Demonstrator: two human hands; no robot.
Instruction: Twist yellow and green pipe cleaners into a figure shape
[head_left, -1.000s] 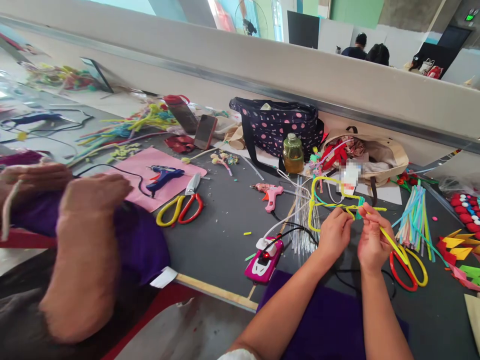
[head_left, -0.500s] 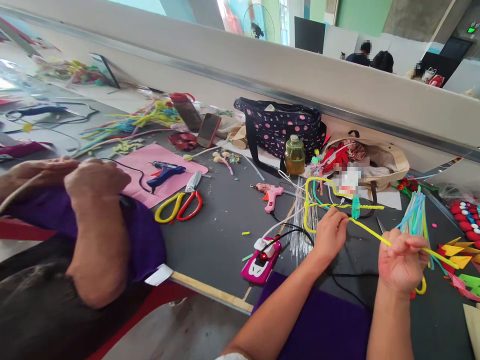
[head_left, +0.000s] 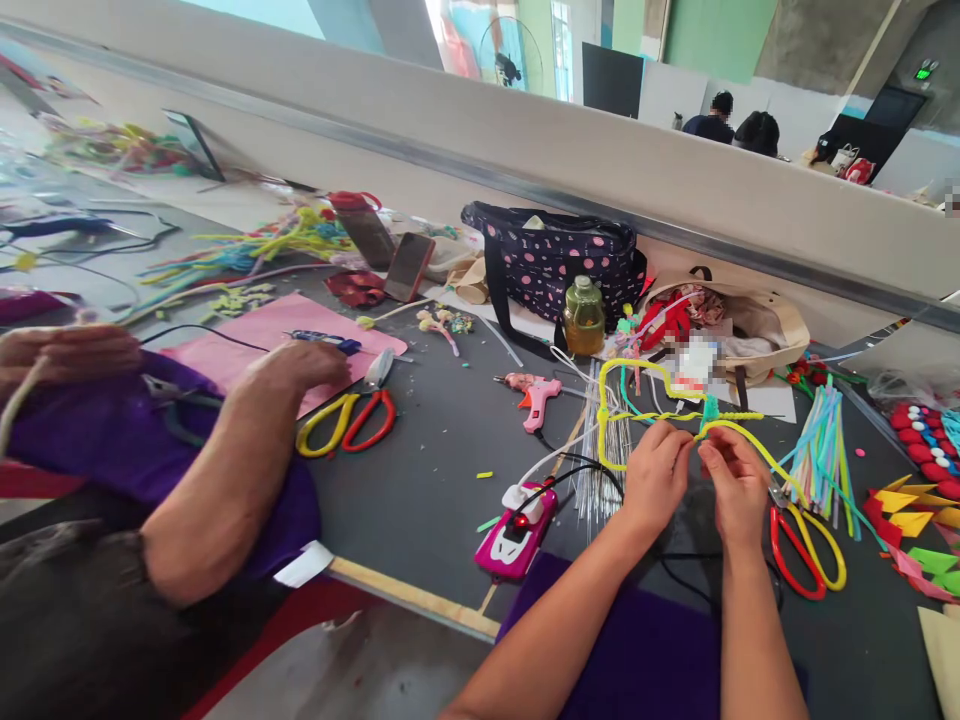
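Note:
Between my two hands is a yellow pipe cleaner (head_left: 602, 435), bent into an angular outline with a twisted bar across its middle. My left hand (head_left: 660, 475) pinches its lower edge. Close beside it, my right hand (head_left: 735, 480) pinches the same strand, whose loose end arcs away to the right. A teal wrap (head_left: 709, 408) sits on the frame just above my fingers. Red-and-yellow-handled scissors (head_left: 802, 555) lie right of my right hand, their blades partly hidden. Loose pipe cleaners (head_left: 825, 450) are bundled beyond them, and thin wires (head_left: 600, 490) lie left of my left hand.
A co-worker's hand (head_left: 307, 365) reaches over a blue glue gun (head_left: 326, 342) on pink paper. Nearer me are a pink glue gun (head_left: 536, 398), a magenta power strip (head_left: 517, 530) with cords, and other scissors (head_left: 349, 420). A bottle (head_left: 583, 318) stands before a dark bag (head_left: 562, 265).
My right hand has moved left, up against my left hand, and the yellow strand now bows instead of running straight. The co-worker's hand has moved right to the blue glue gun.

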